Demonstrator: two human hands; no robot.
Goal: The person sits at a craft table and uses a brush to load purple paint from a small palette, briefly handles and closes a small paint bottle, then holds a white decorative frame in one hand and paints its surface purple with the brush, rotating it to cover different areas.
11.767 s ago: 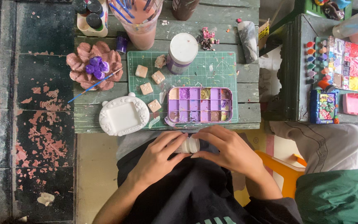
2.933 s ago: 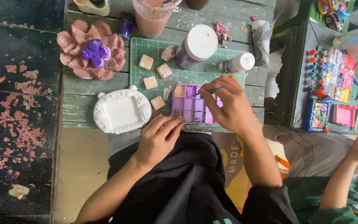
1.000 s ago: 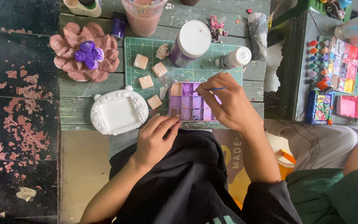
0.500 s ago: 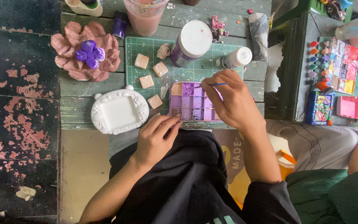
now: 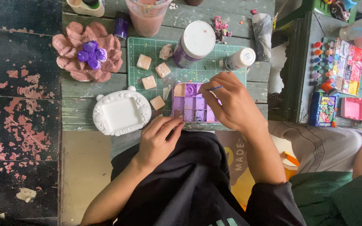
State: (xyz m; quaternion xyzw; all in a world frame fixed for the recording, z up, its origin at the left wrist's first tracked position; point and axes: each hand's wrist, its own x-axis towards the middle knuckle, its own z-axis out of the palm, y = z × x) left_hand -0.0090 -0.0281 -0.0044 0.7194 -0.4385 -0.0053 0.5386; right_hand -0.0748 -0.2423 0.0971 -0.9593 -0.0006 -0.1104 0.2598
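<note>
I judge I'm mid-painting: my right hand [image 5: 231, 102] pinches a brush [image 5: 213, 88] over the purple mould [image 5: 191, 109] on the tabletop's [image 5: 80, 106] near edge, left hand [image 5: 160, 140] loosely steadying it; next wants a steady tip.

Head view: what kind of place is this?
Likely a craft or painting workspace: a green cutting mat, a purple-painted tile tray under a thin brush, and a white plaster frame on a worn wooden table.
</note>
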